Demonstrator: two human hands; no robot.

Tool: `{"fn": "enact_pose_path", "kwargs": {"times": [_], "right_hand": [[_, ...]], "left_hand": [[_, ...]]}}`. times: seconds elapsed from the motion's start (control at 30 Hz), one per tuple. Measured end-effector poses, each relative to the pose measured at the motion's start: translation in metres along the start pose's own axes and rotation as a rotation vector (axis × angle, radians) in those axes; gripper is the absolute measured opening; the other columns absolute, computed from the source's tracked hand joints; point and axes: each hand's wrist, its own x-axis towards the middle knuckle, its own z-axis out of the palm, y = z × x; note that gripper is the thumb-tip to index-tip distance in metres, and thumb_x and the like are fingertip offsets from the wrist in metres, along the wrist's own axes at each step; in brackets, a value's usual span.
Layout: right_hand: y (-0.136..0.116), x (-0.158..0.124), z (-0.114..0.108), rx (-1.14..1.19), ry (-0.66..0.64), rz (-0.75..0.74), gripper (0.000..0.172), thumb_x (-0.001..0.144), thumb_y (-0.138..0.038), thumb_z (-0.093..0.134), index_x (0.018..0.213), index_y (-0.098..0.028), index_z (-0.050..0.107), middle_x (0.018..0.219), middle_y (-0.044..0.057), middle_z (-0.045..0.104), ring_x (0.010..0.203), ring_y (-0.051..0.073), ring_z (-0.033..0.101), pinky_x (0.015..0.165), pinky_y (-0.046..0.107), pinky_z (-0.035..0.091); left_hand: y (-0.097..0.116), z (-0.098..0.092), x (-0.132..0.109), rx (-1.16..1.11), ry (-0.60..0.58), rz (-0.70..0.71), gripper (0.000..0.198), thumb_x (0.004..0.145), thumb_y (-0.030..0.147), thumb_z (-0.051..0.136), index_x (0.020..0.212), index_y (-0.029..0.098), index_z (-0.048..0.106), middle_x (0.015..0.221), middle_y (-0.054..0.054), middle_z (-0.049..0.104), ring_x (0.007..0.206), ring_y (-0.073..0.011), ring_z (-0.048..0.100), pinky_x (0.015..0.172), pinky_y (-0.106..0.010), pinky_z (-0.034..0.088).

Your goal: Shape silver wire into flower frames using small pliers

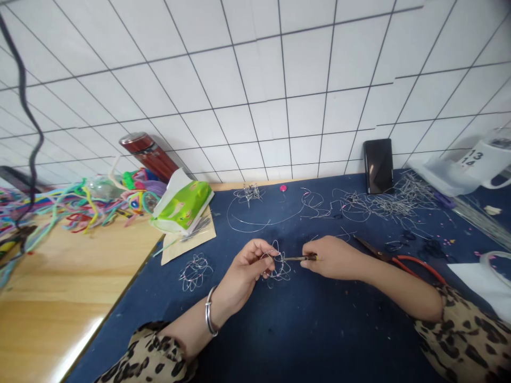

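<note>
My left hand [245, 266] pinches a looped silver wire flower [278, 266] just above the dark blue cloth [299, 330]. My right hand [333, 257] is closed round a thin dark tool [299, 258] whose tip points left into the wire loops. A silver bangle [210, 317] circles my left wrist. Both arms wear leopard-print sleeves. A second finished wire flower [195, 272] lies on the cloth to the left of my left hand.
Red-handled pliers [403, 259] lie right of my right hand. Loose wire scraps [383, 202], a black phone [378, 165] against the tiled wall, a green tissue pack [184, 206], coloured pipe cleaners [80, 202], a red flask [154, 154] and a plastic jug [485, 159] stand around.
</note>
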Motion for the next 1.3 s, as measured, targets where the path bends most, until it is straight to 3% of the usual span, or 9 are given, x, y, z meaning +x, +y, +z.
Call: {"fn": "enact_pose_path", "kwargs": {"times": [1.3], "right_hand": [[-0.0019,-0.0003,-0.0045,0.047,-0.012,0.002,0.029,0.080,-0.046,0.044,0.080,-0.023,0.061,0.073,0.000,0.063,0.065,0.013,0.053,0.054,0.022,0.030]], "left_hand": [[-0.0052,-0.0020,-0.0007,0.100,-0.017,0.078,0.010,0.081,0.014,0.056,0.090,0.016,0.056,0.071,-0.001,0.055,0.062,-0.0098,0.048,0.056,-0.020,0.038]]}}
